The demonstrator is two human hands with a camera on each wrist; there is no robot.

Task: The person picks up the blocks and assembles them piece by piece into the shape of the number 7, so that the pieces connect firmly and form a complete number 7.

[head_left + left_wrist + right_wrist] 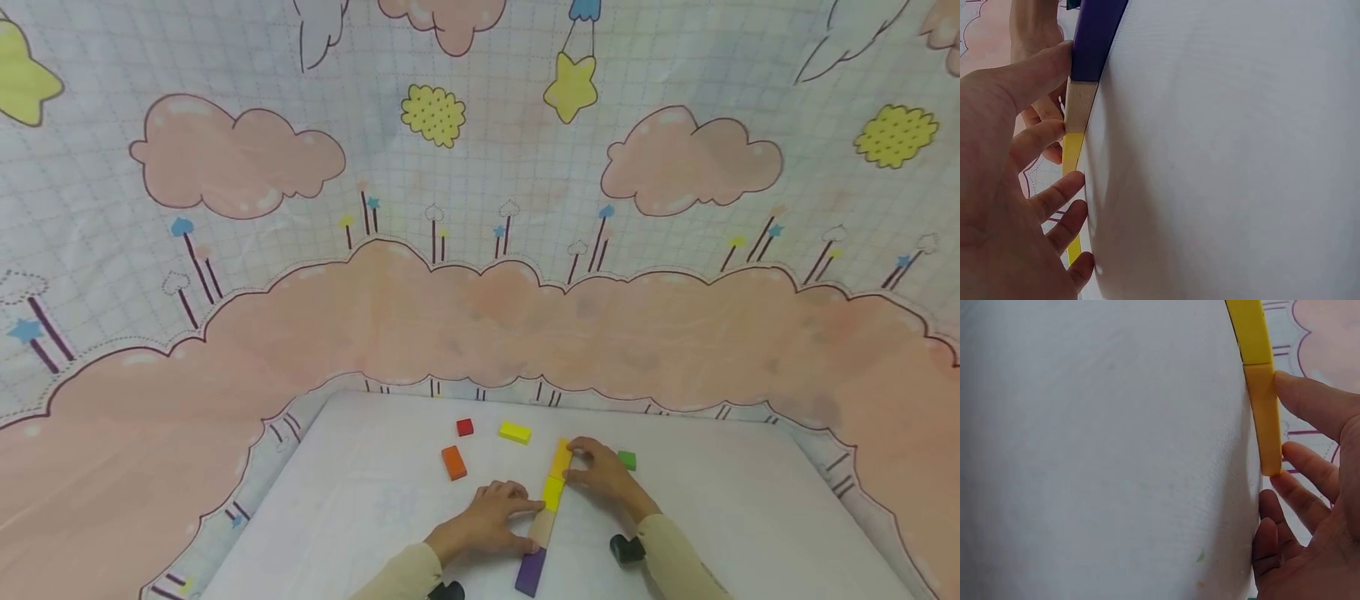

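Four colours of block lie end to end in a slanting row: an orange-yellow block (561, 459) farthest away, then a yellow block (552, 493), a plain wooden block (542, 528) and a purple block (531, 572) nearest. My left hand (487, 518) is at the row's left side, its thumb touching near the purple-wood joint and its index finger near the wood-yellow joint. On the other side, my right hand (603, 477) touches the orange-yellow block, seen closely in the right wrist view; its thumb lies along the side and other fingertips are at the far end.
A red block (465, 427), an orange block (453, 462) and a lighter yellow block (515, 432) lie left of the row's far end. A green block (627, 460) sits behind my right hand, partly hidden. The white table (360, 467) meets a patterned cloth (480, 325).
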